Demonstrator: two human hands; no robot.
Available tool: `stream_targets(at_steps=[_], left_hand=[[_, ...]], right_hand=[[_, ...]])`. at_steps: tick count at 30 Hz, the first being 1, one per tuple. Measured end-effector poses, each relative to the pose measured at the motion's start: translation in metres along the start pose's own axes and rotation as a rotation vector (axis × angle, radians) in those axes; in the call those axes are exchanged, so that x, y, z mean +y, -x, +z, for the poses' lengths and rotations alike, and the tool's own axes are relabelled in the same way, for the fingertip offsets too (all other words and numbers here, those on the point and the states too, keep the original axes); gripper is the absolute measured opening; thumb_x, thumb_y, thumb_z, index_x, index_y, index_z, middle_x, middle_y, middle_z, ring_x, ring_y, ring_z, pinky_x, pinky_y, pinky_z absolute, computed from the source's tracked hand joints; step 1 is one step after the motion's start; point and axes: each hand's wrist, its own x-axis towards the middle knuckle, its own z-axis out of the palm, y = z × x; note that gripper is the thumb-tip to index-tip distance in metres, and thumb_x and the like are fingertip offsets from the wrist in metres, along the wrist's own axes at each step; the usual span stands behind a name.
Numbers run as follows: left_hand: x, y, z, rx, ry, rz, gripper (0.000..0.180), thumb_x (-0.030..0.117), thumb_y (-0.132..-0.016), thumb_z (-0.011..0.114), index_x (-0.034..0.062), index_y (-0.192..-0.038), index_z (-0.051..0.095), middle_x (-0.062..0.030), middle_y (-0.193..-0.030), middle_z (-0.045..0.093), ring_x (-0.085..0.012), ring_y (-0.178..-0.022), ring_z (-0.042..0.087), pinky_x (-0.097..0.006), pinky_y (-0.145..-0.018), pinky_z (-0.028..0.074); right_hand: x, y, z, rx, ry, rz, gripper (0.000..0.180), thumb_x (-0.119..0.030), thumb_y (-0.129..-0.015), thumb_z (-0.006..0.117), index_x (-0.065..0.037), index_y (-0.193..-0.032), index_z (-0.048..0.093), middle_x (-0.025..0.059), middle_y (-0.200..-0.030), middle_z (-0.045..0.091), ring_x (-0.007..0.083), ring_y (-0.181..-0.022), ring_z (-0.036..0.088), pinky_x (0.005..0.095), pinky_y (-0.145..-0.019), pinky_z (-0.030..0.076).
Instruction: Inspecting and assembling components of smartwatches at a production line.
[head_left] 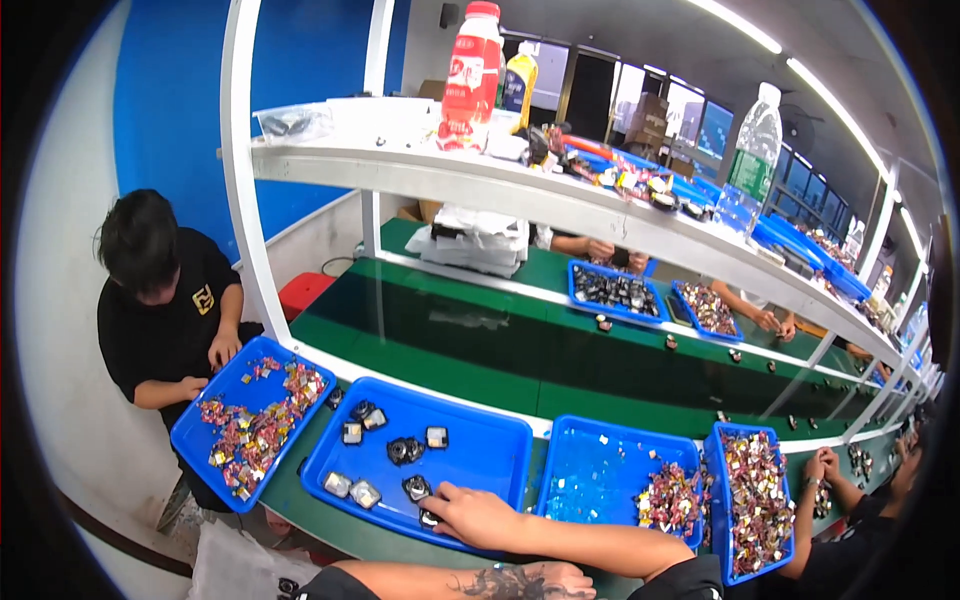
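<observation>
My right hand (472, 514) reaches into a blue tray (480, 440), its fingers closed at a small black round-bodied part (429, 519) that they partly cover. Just beyond the fingertips lies another black part (416, 487). Several similar pieces are spread over the tray, including a black ring-shaped part (404, 451) and a part with a pale square face (437, 437). My left hand (566, 582) is at the lower edge, beneath my right forearm, at the end of a tattooed forearm. Its fingers are cut off by the picture's edge.
Blue trays with small coloured parts stand left (183, 437) and right (575, 480), with a fuller tray (715, 500) beyond. A person (165, 300) handles the left tray. Behind runs a green conveyor (450, 345) below a white shelf (600, 205) holding bottles. Other people's hands work farther right.
</observation>
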Motion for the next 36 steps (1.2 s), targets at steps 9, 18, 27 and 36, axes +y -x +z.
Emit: stream_targets(at_steps=[9,18,27,36], left_hand=[[-0.016,-0.013,-0.031,0.225,-0.188,-0.022,0.042,0.013,-0.068,0.062,-0.0029,-0.106,0.065,-0.0009,-0.071,0.05,-0.0152,-0.063,0.052,-0.027,-0.05,0.039],[-0.043,-0.009,-0.06,0.938,1.342,-1.522,0.032,0.031,-0.105,0.039,0.0035,-0.113,0.052,-0.0059,-0.093,0.058,-0.0114,-0.074,0.055,-0.024,-0.058,0.046],[-0.043,0.0,-0.043,0.875,1.373,-1.594,0.027,0.025,-0.104,0.041,0.0039,-0.115,0.053,-0.0136,-0.097,0.062,-0.0189,-0.069,0.06,-0.029,-0.057,0.049],[-0.045,-0.007,-0.044,0.714,1.128,-1.457,0.032,0.008,-0.1,0.041,0.0071,-0.131,0.047,-0.0132,-0.121,0.055,-0.0208,-0.095,0.063,-0.03,-0.07,0.054]], right_hand=[[0.051,0.018,-0.03,0.346,-0.312,0.245,0.029,-0.012,-0.073,0.077,-0.002,-0.097,0.063,0.0139,-0.081,0.061,0.0281,-0.078,0.065,0.0381,-0.066,0.054],[0.018,0.142,-0.028,1.0,0.065,0.192,0.027,0.008,-0.069,0.07,-0.004,-0.093,0.068,0.0126,-0.099,0.059,0.0251,-0.083,0.063,0.0331,-0.07,0.054],[0.064,0.221,-0.042,0.948,0.04,0.579,0.023,-0.006,-0.075,0.075,-0.005,-0.097,0.068,0.0135,-0.107,0.056,0.0272,-0.088,0.061,0.0383,-0.076,0.05],[0.096,0.242,-0.058,0.925,0.275,0.558,0.013,-0.003,-0.07,0.074,-0.006,-0.081,0.066,0.0065,-0.089,0.061,0.0282,-0.089,0.058,0.0401,-0.079,0.044]])
